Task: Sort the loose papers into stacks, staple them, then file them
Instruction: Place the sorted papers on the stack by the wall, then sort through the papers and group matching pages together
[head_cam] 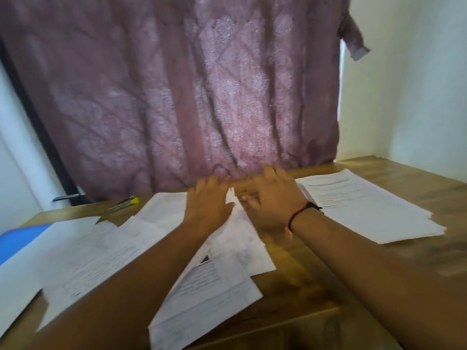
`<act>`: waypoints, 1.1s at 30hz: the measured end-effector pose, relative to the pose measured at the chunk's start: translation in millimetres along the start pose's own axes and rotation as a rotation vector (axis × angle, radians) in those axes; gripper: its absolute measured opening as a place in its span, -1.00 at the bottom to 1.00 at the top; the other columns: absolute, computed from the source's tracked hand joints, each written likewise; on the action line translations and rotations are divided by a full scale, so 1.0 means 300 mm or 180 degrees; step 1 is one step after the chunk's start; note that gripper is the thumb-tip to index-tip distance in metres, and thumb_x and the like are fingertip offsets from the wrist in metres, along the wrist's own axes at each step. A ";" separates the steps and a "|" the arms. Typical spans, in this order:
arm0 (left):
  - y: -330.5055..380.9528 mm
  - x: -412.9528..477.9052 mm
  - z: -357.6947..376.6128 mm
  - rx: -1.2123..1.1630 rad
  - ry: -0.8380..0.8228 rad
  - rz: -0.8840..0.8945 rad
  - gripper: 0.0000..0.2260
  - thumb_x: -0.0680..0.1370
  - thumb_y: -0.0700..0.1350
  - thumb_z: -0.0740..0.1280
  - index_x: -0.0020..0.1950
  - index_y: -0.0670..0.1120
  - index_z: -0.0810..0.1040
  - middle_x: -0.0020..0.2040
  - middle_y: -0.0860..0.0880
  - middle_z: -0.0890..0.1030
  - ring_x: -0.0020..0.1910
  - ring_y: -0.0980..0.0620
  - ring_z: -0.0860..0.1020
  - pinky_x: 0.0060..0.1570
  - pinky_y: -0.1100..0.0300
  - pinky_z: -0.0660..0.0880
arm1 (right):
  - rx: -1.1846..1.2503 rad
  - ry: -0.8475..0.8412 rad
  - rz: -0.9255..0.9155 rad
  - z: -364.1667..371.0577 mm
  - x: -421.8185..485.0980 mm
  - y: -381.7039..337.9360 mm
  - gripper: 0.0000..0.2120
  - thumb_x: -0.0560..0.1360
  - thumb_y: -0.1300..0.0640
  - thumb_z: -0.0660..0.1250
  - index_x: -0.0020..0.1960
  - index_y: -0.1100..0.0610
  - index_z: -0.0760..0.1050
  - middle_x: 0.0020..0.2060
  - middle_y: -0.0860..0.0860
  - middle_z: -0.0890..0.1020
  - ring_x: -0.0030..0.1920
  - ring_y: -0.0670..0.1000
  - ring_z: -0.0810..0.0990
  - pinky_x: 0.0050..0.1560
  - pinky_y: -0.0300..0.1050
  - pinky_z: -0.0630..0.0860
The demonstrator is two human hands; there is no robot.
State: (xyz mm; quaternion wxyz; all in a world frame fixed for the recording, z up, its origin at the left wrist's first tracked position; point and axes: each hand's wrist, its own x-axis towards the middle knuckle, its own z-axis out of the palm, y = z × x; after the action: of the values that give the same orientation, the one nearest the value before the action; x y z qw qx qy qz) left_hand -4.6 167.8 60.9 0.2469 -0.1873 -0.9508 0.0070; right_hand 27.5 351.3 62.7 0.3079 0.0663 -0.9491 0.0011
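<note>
Loose printed papers (106,251) lie scattered and overlapping across the left and middle of the wooden table (303,279). A squared-up stack of papers (364,205) sits at the right. Both my hands reach to the far side of the spread. My left hand (207,205) lies flat on a sheet, fingers straight. Beside it, my right hand (273,198) rests palm down on the papers with fingers spread, a dark band on its wrist. A stapler with a yellow end (125,203) lies at the far left edge. The frame is motion-blurred.
A mauve patterned curtain (177,97) hangs right behind the table's far edge. A blue folder (17,239) pokes out under papers at the left edge. White walls stand at left and right; a dark handle (67,197) shows at the left.
</note>
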 end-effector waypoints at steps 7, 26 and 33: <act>-0.418 -0.217 -0.003 0.0230 -0.0622 -0.1015 -0.47 0.63 0.23 0.20 0.57 0.16 0.20 0.60 -0.06 0.20 0.54 -0.22 0.19 0.41 -0.25 0.26 | 0.1114 -0.1495 -0.0238 0.164 0.027 -0.440 -0.25 0.51 -0.44 0.07 0.57 -0.07 0.13 0.59 0.10 0.12 0.55 0.23 0.14 0.50 0.23 0.14; -0.466 -0.182 0.194 -0.0478 -0.1560 -0.1139 -0.37 0.58 0.44 -0.10 0.57 0.19 0.17 0.63 0.00 0.18 0.60 -0.22 0.12 0.46 -0.49 -0.01 | 0.0561 -0.2296 0.0133 0.300 0.103 -0.291 -0.22 0.40 -0.60 -0.08 0.55 -0.34 -0.04 0.62 -0.06 -0.05 0.60 0.18 -0.12 0.49 0.40 -0.15; -0.457 -0.124 0.220 -0.0608 -0.1353 -0.0817 -0.38 0.61 0.39 -0.05 0.54 0.08 0.29 0.57 0.02 0.33 0.54 -0.12 0.28 0.44 -0.34 0.21 | 0.0607 -0.2342 0.0209 0.311 0.120 -0.242 -0.24 0.44 -0.55 -0.04 0.56 -0.30 -0.01 0.62 -0.05 -0.06 0.60 0.17 -0.15 0.49 0.40 -0.18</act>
State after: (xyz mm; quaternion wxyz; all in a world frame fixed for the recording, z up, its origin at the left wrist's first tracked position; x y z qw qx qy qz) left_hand -54.1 32.1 0.1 0.0217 -0.0819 -0.9936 -0.0750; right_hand -46.8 270.8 5.3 -0.0612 0.0601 -0.9935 0.0754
